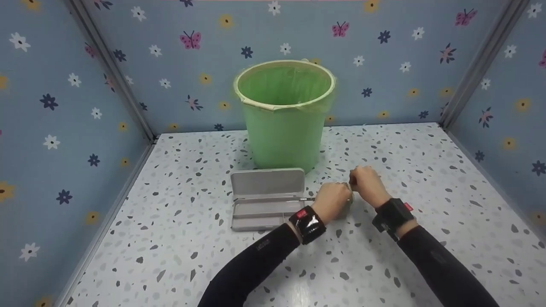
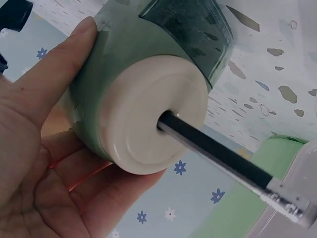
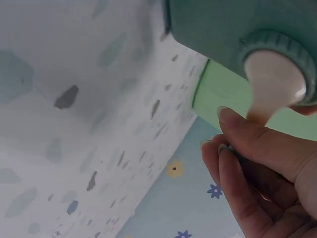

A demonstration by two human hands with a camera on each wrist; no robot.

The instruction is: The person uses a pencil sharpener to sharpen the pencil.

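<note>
My left hand (image 1: 332,200) grips a green crank pencil sharpener (image 2: 89,106), its fingers and thumb around the body. A round cream face (image 2: 133,124) fronts the sharpener, and a dark see-through drawer (image 2: 198,37) shows on one side. Out of the hole in that face sticks a black and silver pencil (image 2: 218,153) with a metal band at its outer end. On the sharpener's other end, my right hand (image 3: 267,173) pinches the cream crank handle (image 3: 275,79) between thumb and fingers. In the head view the hands hide most of the sharpener.
A grey pencil case (image 1: 268,183) lies with its lid up, left of my left hand. Behind it stands a green bin (image 1: 286,136) with a clear liner over its rim. Flower-patterned walls (image 1: 273,25) border the speckled white table (image 1: 183,256) at the back and sides.
</note>
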